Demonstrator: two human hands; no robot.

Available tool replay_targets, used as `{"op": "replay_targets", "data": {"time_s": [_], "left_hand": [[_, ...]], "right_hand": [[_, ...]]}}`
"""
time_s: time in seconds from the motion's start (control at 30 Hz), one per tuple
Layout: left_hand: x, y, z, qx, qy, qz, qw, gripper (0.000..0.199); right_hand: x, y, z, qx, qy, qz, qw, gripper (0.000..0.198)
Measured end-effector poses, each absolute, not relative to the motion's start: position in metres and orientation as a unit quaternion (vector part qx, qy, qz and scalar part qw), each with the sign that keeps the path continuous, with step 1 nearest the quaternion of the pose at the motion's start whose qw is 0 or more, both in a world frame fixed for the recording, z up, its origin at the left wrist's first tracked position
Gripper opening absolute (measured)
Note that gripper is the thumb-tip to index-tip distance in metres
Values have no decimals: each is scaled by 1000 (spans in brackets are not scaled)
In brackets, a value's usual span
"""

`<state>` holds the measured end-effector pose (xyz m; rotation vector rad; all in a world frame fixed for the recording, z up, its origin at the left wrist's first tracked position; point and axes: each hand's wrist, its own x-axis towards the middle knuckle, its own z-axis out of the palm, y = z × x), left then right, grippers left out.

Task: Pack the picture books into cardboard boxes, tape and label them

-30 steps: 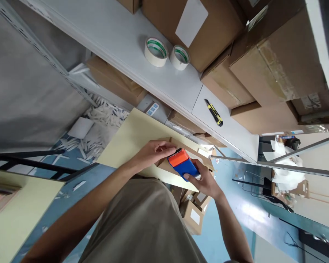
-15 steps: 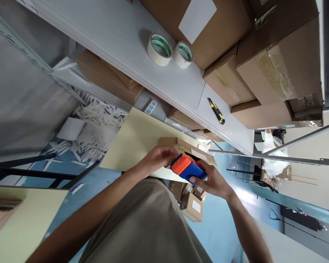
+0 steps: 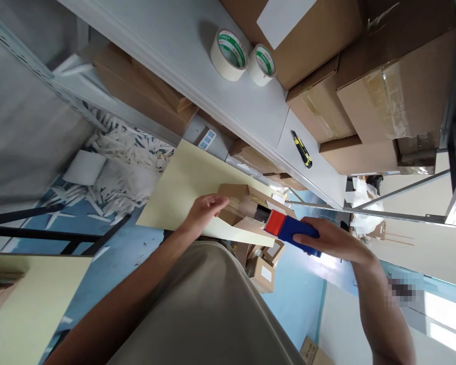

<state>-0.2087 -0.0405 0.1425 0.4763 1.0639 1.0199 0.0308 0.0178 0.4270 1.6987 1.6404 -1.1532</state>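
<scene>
In the head view, my right hand is wrapped round a blue tape dispenser with a red front end. The dispenser tilts over the right end of a cardboard box, which lies on the pale yellow board. My left hand is over the box's left end, thumb and fingers pinched together. A faint, shiny strip of clear tape seems to stretch from those fingers towards the dispenser. Its end is too thin to make out clearly.
Two tape rolls and a yellow-black utility knife lie on the grey shelf. Large cartons are stacked behind. Under the board, smaller boxes stand on the blue floor. White foam scraps lie at left.
My hands have moved apart: the right hand carried the tape dispenser to the right, while the left went slightly left and up. More of the box between them now shows.
</scene>
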Motion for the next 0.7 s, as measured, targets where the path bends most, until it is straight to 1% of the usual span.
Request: {"op": "replay_targets", "data": {"time_s": [0.1,0.23,0.33,0.5,0.6,0.7], "left_hand": [[-210,-32,116,177,485,465,719,69],[-189,-27,92,135,473,459,740,76],[-174,-24,77,126,472,460,741,73],[-155,-20,57,133,485,460,732,60],[-141,-20,49,138,493,467,722,55],[-128,-21,43,140,499,490,701,52]], "right_hand": [[26,23,436,650,588,-411,253,49],[10,23,425,641,625,-374,244,50],[1,24,412,631,650,-345,245,52],[-5,31,401,624,667,-310,263,56],[-5,35,395,625,661,-309,276,57],[-4,35,389,636,652,-315,266,57]]}}
